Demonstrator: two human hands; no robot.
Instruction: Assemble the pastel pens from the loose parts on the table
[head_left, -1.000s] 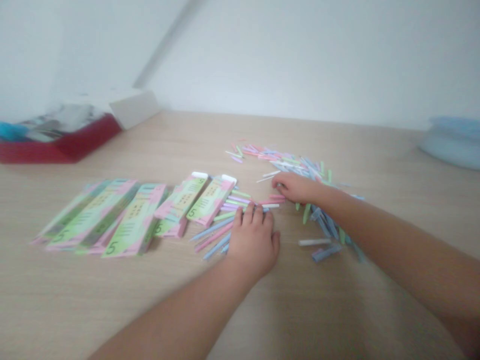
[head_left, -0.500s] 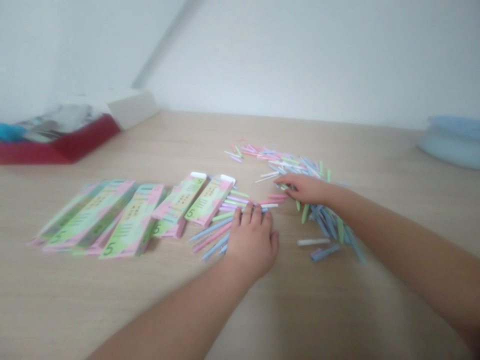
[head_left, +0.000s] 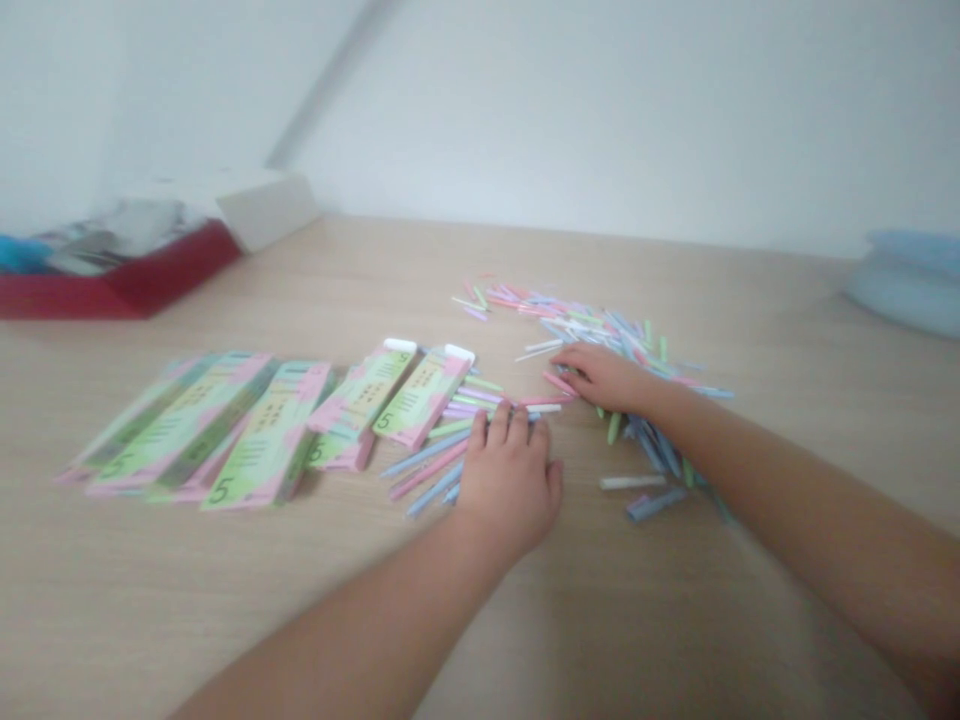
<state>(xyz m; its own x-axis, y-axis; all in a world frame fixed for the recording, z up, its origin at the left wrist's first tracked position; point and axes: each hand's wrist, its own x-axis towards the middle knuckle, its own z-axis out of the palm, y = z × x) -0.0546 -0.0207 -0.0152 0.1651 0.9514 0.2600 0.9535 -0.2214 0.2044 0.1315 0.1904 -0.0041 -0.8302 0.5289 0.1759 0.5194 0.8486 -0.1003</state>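
Left hand (head_left: 510,485) lies flat, fingers spread over a loose bunch of pastel sticks (head_left: 457,405); right hand (head_left: 604,380) curls narrow at the edge of a big scattered heap (head_left: 600,330), any hold unclear. Green-and-pink "5" packets (head_left: 266,435) stand lined up leftward on the wooden table (head_left: 225,600), with most sticks heaped loose.

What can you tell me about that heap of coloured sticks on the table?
The heap of slim pastel sticks mixes pink, blue, green, purple and white, and they look like paper or plastic. They lie loosely crisscrossed on the wooden tabletop, with some strays apart from the main heap. The right hand rests among them, and the left hand touches a few.
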